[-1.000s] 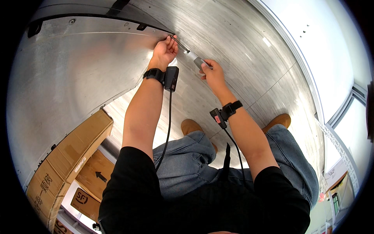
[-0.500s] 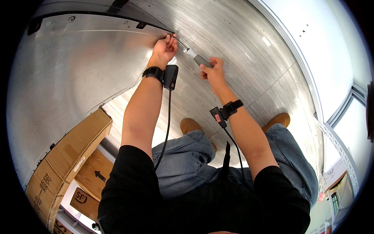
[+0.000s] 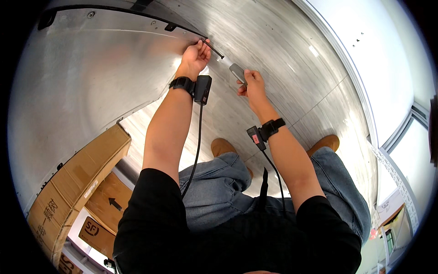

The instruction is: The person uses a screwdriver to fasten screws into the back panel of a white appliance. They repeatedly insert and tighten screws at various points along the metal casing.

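A screwdriver [image 3: 237,73] with a grey handle and a long dark shaft slants up and left to the front edge of a large metal panel [image 3: 98,68]. Around its handle my right hand [image 3: 253,84] is closed, thumb on top and fingers curled beneath. My left hand [image 3: 197,55] is at the panel's corner, fingertips pinched together by the tip of the shaft. What those fingertips hold is too small and covered to make out. Each wrist wears a black strap with a cabled box, the left box [image 3: 202,90] and the right box [image 3: 256,138].
Cardboard boxes [image 3: 82,169] stand below the panel at the left. Wood-look floor [image 3: 292,59] lies beneath my hands, with my brown shoes [image 3: 222,146] on it. A white cabinet-like surface [image 3: 365,59] curves along the right. Screws [image 3: 91,15] sit along the panel's upper edge.
My right hand has shifted its grip: its fingers, looser before, now wrap the handle further round. The handle appears slightly turned. My left hand stays by the tip, and the view has shifted slightly.
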### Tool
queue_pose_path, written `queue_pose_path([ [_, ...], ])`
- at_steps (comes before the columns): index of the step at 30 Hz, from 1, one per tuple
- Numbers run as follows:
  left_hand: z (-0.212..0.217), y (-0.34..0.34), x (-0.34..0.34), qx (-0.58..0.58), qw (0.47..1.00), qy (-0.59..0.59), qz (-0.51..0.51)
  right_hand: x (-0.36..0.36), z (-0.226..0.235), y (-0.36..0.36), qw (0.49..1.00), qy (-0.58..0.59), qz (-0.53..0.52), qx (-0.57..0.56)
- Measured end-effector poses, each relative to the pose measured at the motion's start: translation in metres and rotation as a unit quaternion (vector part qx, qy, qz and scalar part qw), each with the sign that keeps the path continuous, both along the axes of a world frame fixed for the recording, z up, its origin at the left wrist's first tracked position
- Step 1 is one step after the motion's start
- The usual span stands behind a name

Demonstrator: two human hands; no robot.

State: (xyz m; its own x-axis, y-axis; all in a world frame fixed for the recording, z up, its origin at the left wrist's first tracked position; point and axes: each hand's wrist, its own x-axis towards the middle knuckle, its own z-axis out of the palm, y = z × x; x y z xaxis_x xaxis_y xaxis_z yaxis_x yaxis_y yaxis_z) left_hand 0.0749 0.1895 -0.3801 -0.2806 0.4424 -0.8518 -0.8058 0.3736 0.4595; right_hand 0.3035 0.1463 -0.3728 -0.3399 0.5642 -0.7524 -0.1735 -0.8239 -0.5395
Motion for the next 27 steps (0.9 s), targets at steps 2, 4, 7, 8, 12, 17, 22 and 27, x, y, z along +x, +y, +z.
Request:
queue_pose_path([
  [2, 0.001, 0.000, 0.001, -0.004, 1.000, 0.006, 0.000, -0.001, 0.001, 0.000, 1.000, 0.005, 0.000, -0.006],
  [4, 0.002, 0.001, 0.002, -0.006, 1.000, 0.009, -0.002, -0.007, 0.007, -0.002, 0.999, -0.030, -0.017, 0.018],
  [7, 0.000, 0.002, 0.001, -0.007, 1.000, 0.011, -0.007, -0.009, 0.003, -0.007, 0.996, -0.062, -0.052, 0.028],
  [8, 0.000, 0.001, 0.001, -0.008, 1.000, 0.011, -0.007, -0.007, 0.004, -0.005, 0.999, -0.030, -0.037, 0.013],
  [12, 0.000, 0.001, 0.001, -0.009, 1.000, 0.012, -0.005, -0.007, 0.001, -0.003, 0.999, 0.005, -0.041, 0.016],
  [17, 0.004, 0.001, 0.004, -0.012, 1.000, 0.018, -0.005, -0.009, 0.002, -0.007, 0.996, -0.039, -0.063, 0.039],
  [22, 0.003, 0.001, 0.003, -0.017, 1.000, 0.016, -0.001, -0.008, 0.009, -0.001, 0.998, 0.004, -0.058, 0.011],
  [27, 0.003, 0.002, 0.002, -0.014, 1.000, 0.011, -0.004, -0.003, 0.005, 0.000, 0.999, -0.007, -0.032, 0.014],
])
